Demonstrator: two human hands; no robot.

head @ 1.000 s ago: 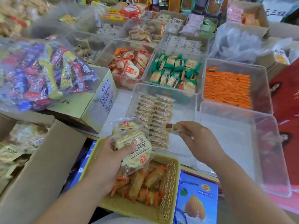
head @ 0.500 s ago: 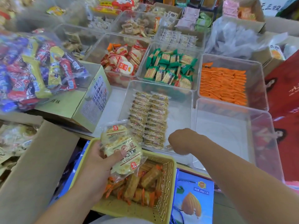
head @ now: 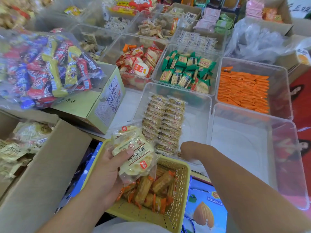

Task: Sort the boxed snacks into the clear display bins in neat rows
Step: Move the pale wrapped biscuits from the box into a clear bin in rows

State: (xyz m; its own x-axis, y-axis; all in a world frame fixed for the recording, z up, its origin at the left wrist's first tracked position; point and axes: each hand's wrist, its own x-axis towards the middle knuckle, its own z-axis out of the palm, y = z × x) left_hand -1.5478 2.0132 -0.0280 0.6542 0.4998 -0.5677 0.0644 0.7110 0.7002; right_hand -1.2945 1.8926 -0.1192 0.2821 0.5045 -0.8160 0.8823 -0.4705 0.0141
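Observation:
My left hand (head: 104, 175) grips a clear bag of cream-coloured round snack packs (head: 134, 153) above a yellow basket (head: 180, 204). My right hand (head: 191, 150) is bent down at the wrist into the near end of a clear bin (head: 200, 106); its fingers are hidden under the hand. That bin holds two neat rows of small tan wrapped snacks (head: 165, 121), and the hand sits at the near end of the right row. A bit of a wrapped snack (head: 179, 154) shows at the hand's left edge.
An empty clear bin (head: 244, 145) stands to the right. Behind are bins of orange packs (head: 244, 91), green packs (head: 186, 71) and red-and-white packs (head: 139, 64). The basket holds orange-ended snack bars (head: 151, 189). A cardboard box (head: 99, 101) and a candy bag (head: 42, 68) lie left.
My right hand, which pinched a small wrapped snack above the rows, has dropped into the bin's near end and stayed there. The left hand still holds the bag.

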